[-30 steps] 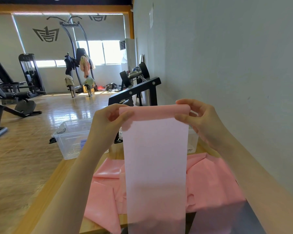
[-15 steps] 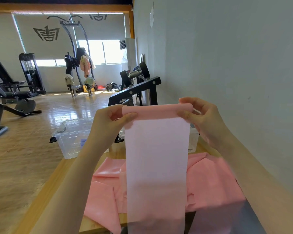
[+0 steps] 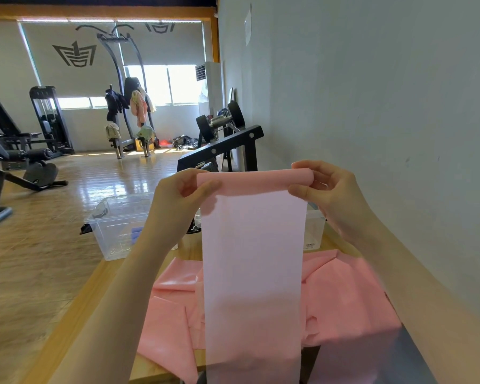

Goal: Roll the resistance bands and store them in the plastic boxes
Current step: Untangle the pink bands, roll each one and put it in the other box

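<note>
A pink resistance band (image 3: 254, 259) hangs flat in front of me, its top edge curled into a small roll. My left hand (image 3: 178, 200) pinches the roll's left end, and my right hand (image 3: 327, 189) pinches the right end. The band's lower part runs down out of view. More pink band (image 3: 349, 297) lies crumpled on the wooden table (image 3: 100, 289). A clear plastic box (image 3: 114, 225) stands at the table's far left; a second clear box (image 3: 315, 231) shows behind the band on the right.
A grey wall (image 3: 372, 106) runs close along my right side. Black gym equipment (image 3: 227, 142) stands just beyond the table. Benches and machines (image 3: 20, 151) stand on the wooden floor to the left.
The rolled top edge of the band has risen slightly between my hands; both hands keep their pinch and have hardly shifted.
</note>
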